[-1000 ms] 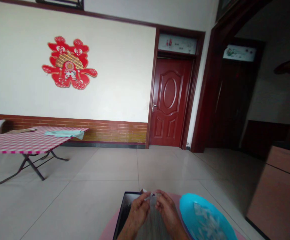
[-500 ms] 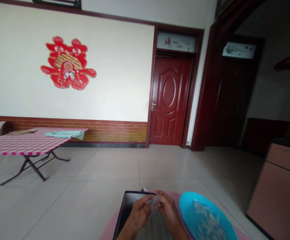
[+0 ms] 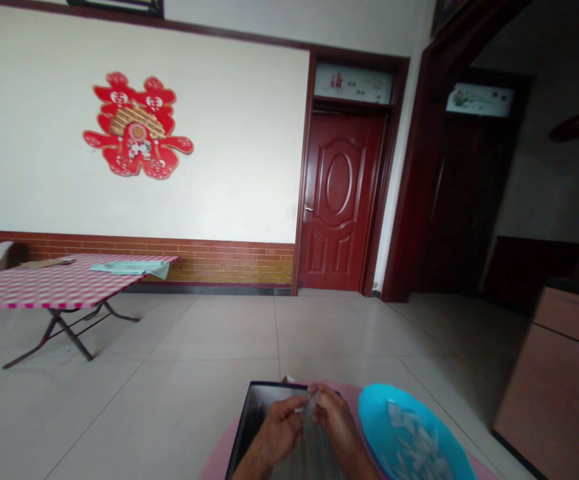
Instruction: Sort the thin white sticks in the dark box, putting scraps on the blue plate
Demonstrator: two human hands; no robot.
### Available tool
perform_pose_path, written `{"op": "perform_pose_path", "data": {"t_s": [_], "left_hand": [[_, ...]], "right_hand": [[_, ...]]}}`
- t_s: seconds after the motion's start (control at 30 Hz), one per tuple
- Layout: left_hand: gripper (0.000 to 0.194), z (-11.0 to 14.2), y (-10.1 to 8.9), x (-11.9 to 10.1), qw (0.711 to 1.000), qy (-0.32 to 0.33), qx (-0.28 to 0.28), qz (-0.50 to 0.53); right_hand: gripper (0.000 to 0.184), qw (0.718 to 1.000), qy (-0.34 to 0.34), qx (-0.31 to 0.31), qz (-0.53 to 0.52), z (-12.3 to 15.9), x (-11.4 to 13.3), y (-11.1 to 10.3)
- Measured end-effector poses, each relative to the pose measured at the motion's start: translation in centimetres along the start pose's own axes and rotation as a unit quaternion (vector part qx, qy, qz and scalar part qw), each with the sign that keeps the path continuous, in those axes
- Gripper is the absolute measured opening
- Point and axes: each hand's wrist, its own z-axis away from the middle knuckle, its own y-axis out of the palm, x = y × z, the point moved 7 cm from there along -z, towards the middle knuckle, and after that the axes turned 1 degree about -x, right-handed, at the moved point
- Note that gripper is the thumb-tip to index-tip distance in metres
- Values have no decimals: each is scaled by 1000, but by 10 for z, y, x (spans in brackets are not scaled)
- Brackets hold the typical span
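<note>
My left hand [image 3: 283, 430] and my right hand [image 3: 333, 420] meet at the bottom middle, over a dark-rimmed box [image 3: 264, 395]. Between their closed fingertips is a small, clear plastic piece [image 3: 311, 403], pinched from both sides; its exact kind is too small to make out. Dark contents show in the left part of the box, and greyish strands or sheets lie below my hands. Right of my right hand stands a bright blue basin [image 3: 376, 407] with many small whitish translucent pieces [image 3: 416, 437] in it.
Box and basin rest on a pink round surface [image 3: 219, 447]. A folding table [image 3: 44, 283] with a red-checked cover and a pale green cloth [image 3: 132, 268] stands at the left. A brownish cabinet [image 3: 554, 380] is on the right, and a red door [image 3: 342, 200] is behind.
My fingertips have shifted slightly around the small plastic piece, and my right hand's fingers sit a little differently. Box and basin stay put.
</note>
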Motion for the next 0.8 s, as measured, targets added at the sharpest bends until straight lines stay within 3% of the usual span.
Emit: {"op": "perform_pose_path", "data": {"t_s": [0.17,0.3,0.43,0.57,0.8], "left_hand": [[33,-2,1,7,999,-19,-23,25],[34,-4,1,11,996,-33,-48,67],[32,1,8,11,982,-94,0,162],[31,8,15,5,956,-147,58,247],[35,7,17,4,945,-131,79,289]], "right_hand": [[43,1000,3,1,7,3,7,6],[44,998,23,8,-54,6,10,16],[43,984,58,34,-164,9,13,26],[42,974,87,64,-198,15,18,35],[41,972,76,89,-205,21,26,42]]}}
